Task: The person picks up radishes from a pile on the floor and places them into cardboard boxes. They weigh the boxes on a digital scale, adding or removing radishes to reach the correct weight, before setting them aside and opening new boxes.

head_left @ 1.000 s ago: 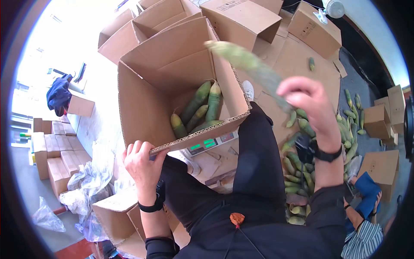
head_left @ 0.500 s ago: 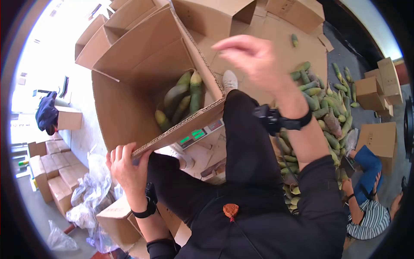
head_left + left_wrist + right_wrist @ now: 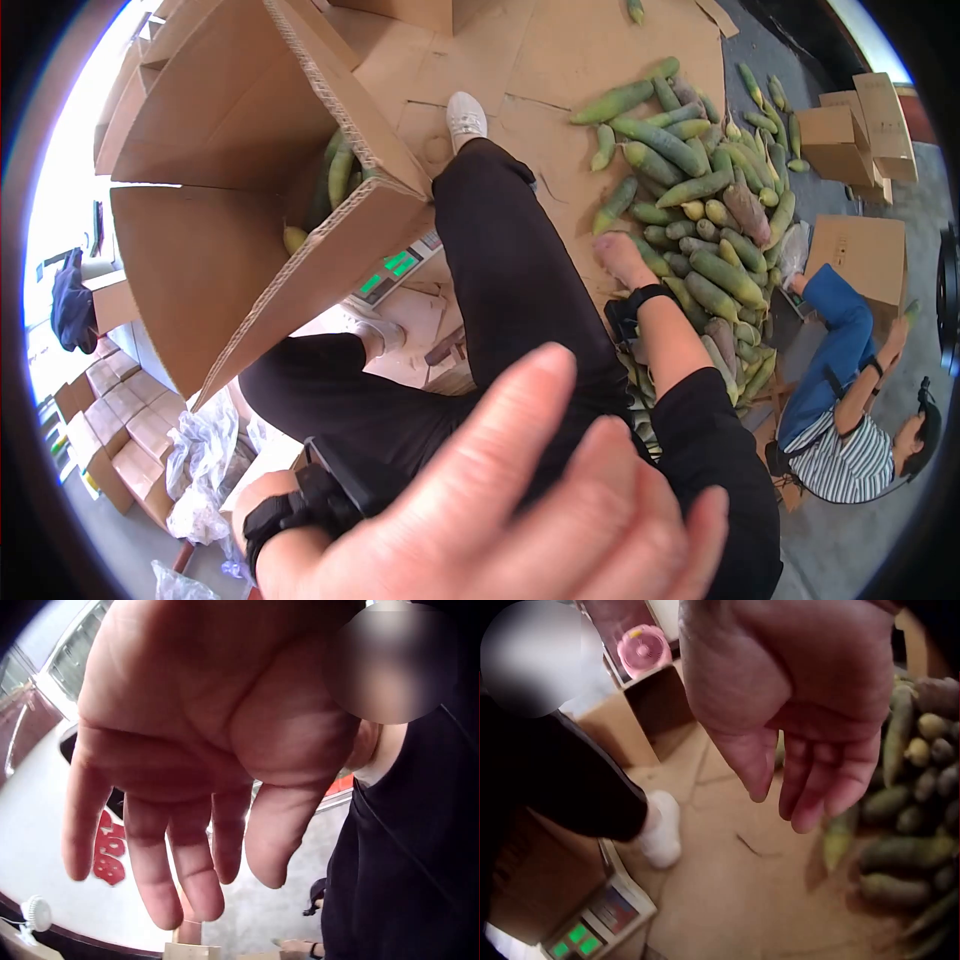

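Observation:
My left hand [image 3: 540, 500] is raised close to the head camera, fingers spread and holding nothing; the left wrist view shows its bare palm [image 3: 202, 712]. Low on the right, my right hand [image 3: 622, 260] hangs at the near edge of a pile of long green radishes [image 3: 720, 270]. Its fingers are loosely bent and grip nothing, as the right wrist view shows with the hand [image 3: 795, 727] over the cardboard floor. On the left, a large open cardboard box [image 3: 190, 270] has several green radishes [image 3: 341, 180] inside, partly hidden by its wall.
A scale [image 3: 385, 278] with green-lit digits shows below the box's near side. My knee and white shoe [image 3: 466, 115] lie between box and pile. Another person in a striped shirt [image 3: 850, 450] sits at the right near cartons [image 3: 860, 255]. Clear plastic bags [image 3: 205, 470] lie at lower left.
The radish in my right hand was let go over the box; that hand then swung down right to the pile. My left hand left the box rim and rose towards the camera. The view turned right.

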Demonstrator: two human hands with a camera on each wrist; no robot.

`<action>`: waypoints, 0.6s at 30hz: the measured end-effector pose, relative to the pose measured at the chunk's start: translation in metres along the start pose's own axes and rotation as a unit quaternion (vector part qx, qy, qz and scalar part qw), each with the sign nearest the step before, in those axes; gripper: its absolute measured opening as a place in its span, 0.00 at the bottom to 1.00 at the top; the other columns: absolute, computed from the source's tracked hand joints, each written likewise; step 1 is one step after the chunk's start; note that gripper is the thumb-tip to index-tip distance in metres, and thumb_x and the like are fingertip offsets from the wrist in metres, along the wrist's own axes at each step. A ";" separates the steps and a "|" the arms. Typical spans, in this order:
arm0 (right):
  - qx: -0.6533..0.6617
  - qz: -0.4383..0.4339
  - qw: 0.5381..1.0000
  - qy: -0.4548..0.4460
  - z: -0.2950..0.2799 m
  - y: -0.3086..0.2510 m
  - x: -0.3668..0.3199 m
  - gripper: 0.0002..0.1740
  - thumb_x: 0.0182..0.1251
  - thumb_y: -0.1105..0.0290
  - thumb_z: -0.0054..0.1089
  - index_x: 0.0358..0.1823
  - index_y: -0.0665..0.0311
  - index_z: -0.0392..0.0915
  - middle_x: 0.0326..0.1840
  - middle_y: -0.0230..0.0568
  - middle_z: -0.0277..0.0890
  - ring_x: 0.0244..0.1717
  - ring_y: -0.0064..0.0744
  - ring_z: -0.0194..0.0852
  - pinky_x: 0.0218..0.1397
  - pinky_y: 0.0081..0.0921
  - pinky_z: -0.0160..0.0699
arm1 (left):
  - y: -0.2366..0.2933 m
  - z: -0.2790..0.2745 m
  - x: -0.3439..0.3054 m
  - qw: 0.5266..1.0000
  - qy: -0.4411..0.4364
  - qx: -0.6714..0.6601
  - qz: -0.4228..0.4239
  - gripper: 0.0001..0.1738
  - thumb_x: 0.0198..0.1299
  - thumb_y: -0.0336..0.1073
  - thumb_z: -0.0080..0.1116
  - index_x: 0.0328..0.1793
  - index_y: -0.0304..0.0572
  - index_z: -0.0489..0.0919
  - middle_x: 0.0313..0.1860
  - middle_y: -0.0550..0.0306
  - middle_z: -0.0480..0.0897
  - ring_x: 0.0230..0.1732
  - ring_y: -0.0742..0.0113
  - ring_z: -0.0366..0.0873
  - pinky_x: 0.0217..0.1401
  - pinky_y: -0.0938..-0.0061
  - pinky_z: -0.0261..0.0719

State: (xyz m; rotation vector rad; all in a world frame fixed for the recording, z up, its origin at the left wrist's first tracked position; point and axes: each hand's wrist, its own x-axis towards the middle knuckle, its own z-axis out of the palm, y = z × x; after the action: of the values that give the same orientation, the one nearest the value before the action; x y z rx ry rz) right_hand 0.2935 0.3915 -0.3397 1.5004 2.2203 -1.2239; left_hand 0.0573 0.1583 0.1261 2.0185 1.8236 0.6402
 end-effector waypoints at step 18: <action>0.394 0.352 0.848 0.047 0.051 0.042 0.055 0.12 0.64 0.71 0.50 0.49 0.59 0.74 0.32 0.36 0.73 0.33 0.35 0.79 0.29 0.34 0.76 | -0.035 0.075 0.066 0.985 0.030 -0.169 0.018 0.24 0.46 0.36 0.55 0.54 0.49 0.78 0.27 0.63 0.72 0.31 0.66 0.71 0.51 0.60 0.75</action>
State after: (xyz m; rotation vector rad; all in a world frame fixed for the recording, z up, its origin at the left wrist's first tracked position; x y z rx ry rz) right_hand 0.2891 0.3980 -0.4249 2.3712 0.9441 -1.8549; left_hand 0.0732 0.2310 0.0510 1.8263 1.5854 0.9594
